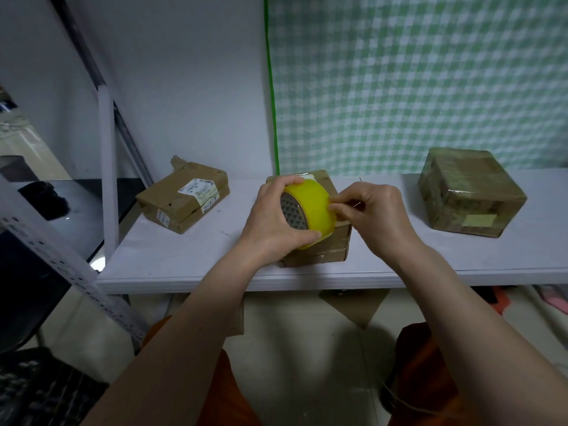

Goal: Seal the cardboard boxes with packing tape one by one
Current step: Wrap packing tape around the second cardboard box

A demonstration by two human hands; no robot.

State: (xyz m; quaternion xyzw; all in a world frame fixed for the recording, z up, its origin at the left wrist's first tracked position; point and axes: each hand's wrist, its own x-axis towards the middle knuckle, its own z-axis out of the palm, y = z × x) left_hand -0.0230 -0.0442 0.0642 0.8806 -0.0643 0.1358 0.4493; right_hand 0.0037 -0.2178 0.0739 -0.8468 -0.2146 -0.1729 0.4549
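Left hand [270, 216] grips tape roll [310, 210], yellow, fingers curled over top, thumb under the bottom edge; roll held on its side w/ the open core facing left, patterned inside. Roll sits just above/in front of the middle box [332, 241], can't tell if touching it. Right hand [375, 216] at the roll's right rim, thumb + index pinched against the tape surface, other fingers curled; looks like it's picking at the tape end, the end itself too small to see.

Middle box: brown cardboard, on white tabletop [215, 256] near front edge, center, mostly hidden behind hands + roll. Some clear tape visible on its front lower corner.

Left box [181, 201]: flat brown cardboard, white shipping labels on top, dented, well apart from middle box, toward tabletop's left end. Right box [470, 192]: cube-ish, wrapped in shiny tape all over, yellowish patch on front face, well apart on the right.

Behind: green-white checked cloth [430, 81] on right half of wall, plain white wall left. Gray metal shelf frame [107, 179] at left. Person's knees in orange shorts [430, 364] below tabletop.
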